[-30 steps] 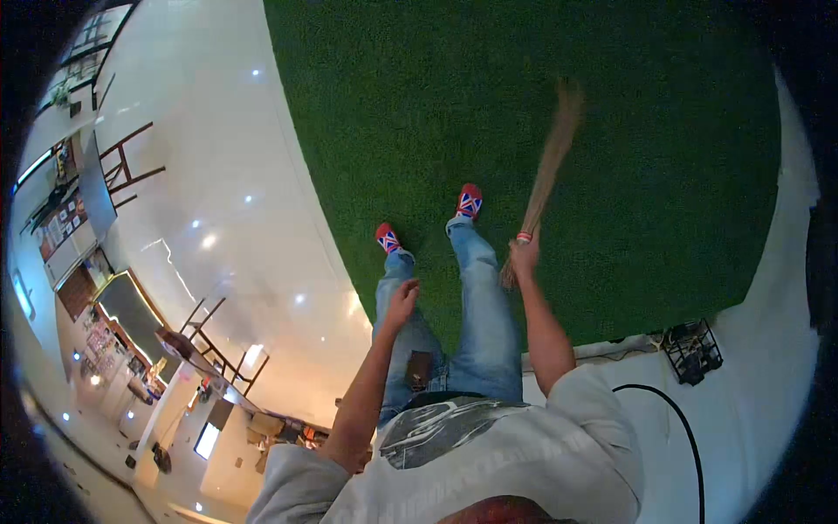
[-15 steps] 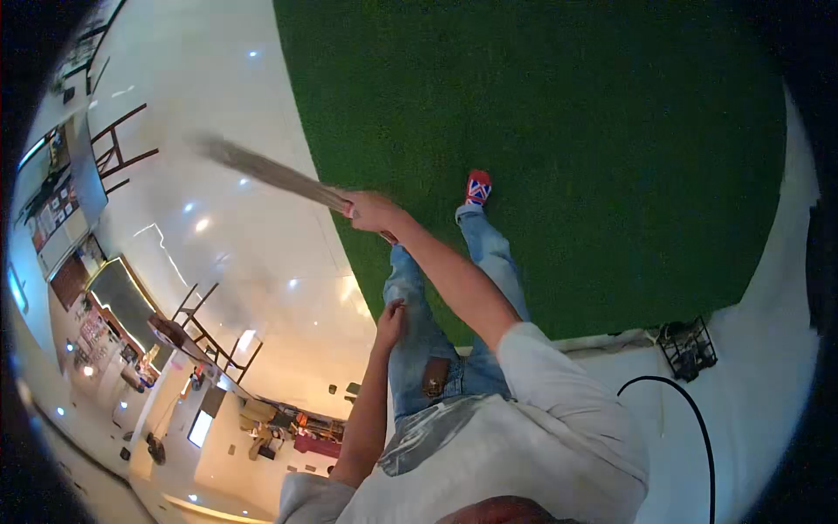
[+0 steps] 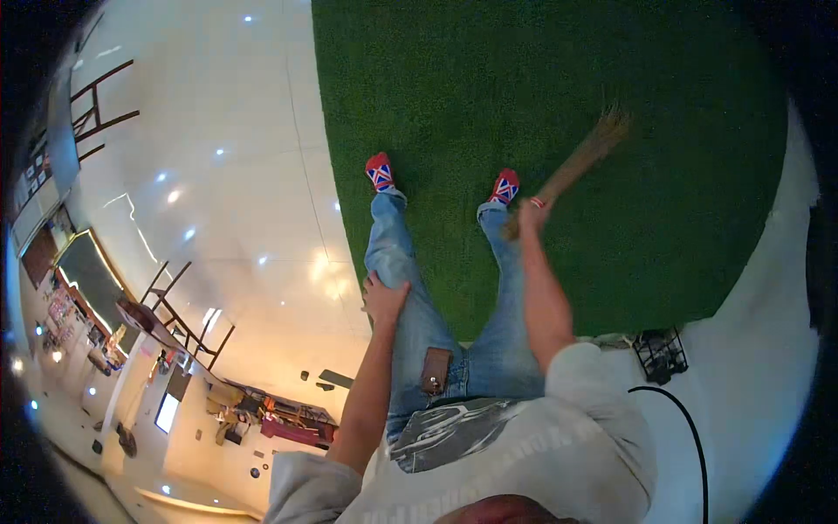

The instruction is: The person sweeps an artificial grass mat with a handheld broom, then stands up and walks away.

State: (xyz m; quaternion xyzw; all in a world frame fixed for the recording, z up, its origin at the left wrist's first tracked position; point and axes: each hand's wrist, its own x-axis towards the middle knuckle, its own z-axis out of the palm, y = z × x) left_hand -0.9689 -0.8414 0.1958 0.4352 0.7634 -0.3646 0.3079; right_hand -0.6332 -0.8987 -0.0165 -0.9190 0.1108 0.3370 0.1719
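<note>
My right hand (image 3: 530,218) is closed around the bound end of a stick broom (image 3: 572,175), a bundle of thin brown twigs. Its splayed tips point away to the upper right, over the green carpet (image 3: 698,227), and look slightly blurred. Whether the tips touch the carpet I cannot tell. On the left leg of my jeans (image 3: 401,279), near the knee, rests my left hand (image 3: 386,301), fingers spread and holding nothing. Both feet, in red and blue socks (image 3: 381,172), stand on the carpet.
Left of the carpet edge runs a shiny pale floor (image 3: 253,105) with dark-framed furniture (image 3: 188,319). A black wire basket (image 3: 659,354) sits by the carpet's lower right edge. Near it a black cable (image 3: 694,419) curves over white floor.
The broom has swung from over the pale floor on the left to over the carpet on the right. My left foot has come into view, and my left hand now lies spread on the leg.
</note>
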